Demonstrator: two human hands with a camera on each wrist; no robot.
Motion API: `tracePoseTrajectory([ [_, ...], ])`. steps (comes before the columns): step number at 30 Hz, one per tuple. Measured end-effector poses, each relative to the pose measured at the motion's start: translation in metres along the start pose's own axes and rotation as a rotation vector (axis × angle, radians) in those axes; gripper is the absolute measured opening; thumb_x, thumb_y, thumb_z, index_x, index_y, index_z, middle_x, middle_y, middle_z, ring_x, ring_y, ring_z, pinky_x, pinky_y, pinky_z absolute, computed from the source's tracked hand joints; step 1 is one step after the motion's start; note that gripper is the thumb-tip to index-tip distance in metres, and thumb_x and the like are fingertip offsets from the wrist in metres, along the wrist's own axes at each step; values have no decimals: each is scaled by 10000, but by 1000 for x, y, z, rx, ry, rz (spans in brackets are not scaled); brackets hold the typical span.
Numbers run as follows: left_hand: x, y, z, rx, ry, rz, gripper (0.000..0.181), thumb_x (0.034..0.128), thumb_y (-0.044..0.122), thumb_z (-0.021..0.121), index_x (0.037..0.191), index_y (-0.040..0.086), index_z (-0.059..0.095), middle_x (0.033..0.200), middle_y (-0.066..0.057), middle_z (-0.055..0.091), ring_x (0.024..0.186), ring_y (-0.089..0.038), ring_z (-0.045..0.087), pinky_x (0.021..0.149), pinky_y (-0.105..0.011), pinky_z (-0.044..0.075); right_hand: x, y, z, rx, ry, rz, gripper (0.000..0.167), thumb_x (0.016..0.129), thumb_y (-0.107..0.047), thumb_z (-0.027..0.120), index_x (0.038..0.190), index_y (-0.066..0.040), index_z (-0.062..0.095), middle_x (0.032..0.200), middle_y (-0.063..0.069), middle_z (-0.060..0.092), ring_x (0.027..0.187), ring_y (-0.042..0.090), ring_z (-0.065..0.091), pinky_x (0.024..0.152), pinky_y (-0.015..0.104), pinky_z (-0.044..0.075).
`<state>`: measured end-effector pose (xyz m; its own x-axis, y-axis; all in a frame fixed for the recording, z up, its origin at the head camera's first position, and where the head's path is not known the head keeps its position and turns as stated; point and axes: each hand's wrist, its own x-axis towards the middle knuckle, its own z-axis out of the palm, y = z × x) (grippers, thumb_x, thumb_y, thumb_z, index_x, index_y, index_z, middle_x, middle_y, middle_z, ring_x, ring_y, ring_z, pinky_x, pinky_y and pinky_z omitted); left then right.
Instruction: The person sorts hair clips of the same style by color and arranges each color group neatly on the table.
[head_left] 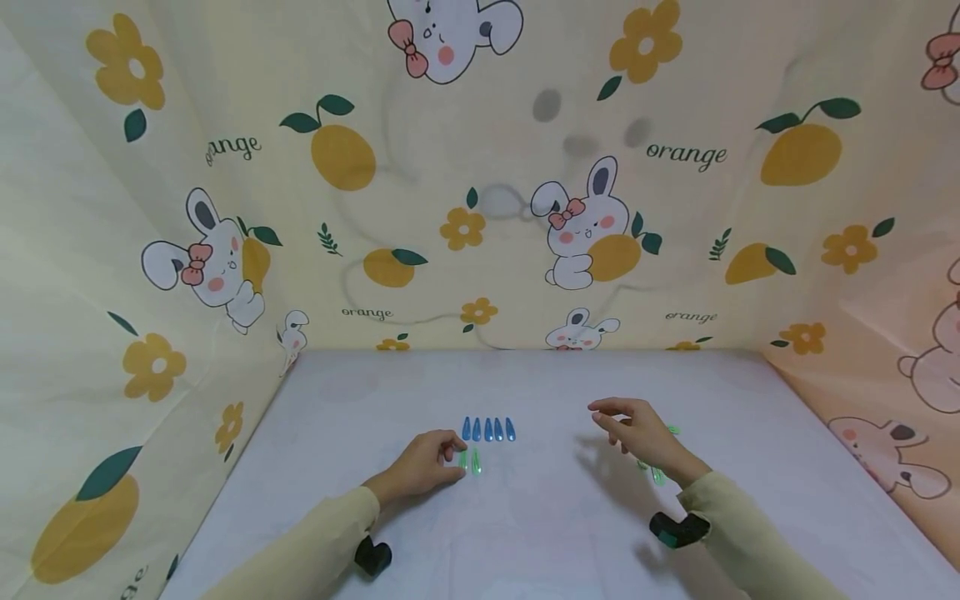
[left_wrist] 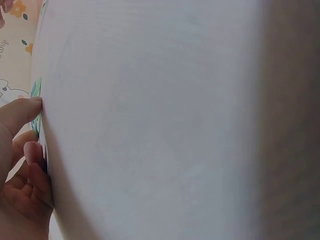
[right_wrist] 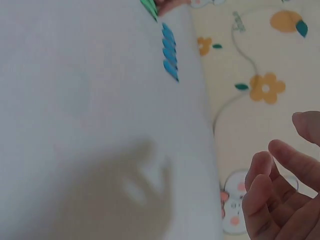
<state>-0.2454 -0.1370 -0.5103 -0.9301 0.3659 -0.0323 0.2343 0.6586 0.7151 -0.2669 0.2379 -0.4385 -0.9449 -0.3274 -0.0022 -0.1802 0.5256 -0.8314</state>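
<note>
Pale sleeves (head_left: 300,542) came from seven and four o'clock. Near six, below blue clips (head_left: 488,430), my left hand (head_left: 423,462) had fingers at a green clip (head_left: 463,461), pinching or not I couldn't tell; at four, my right hand (head_left: 641,433) hung, fingers loosely spread.

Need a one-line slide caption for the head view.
Left grip at one of two green hair clips in front of five blue ones; empty right grip above the table.
</note>
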Motion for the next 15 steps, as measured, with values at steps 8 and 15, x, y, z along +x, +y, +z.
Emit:
tracePoseTrajectory([
  [8,-1,-1,0,8,3,13,334,847,186,802,1146,91,688,877,6,572,736,-89,473,646,-210,412,-7,13,-21,-22,39,25,439,1033,-283,582,1367,1,587,1273,263,620,702,172,604,569,314,521],
  [15,-1,-1,0,14,9,26,335,849,189,801,1147,85,685,875,-1,577,728,-87,473,642,-211,412,-11,26,-37,-90,71,70,483,1041,-330,560,1385,9,568,1337,282,603,804,206,649,606,309,530],
])
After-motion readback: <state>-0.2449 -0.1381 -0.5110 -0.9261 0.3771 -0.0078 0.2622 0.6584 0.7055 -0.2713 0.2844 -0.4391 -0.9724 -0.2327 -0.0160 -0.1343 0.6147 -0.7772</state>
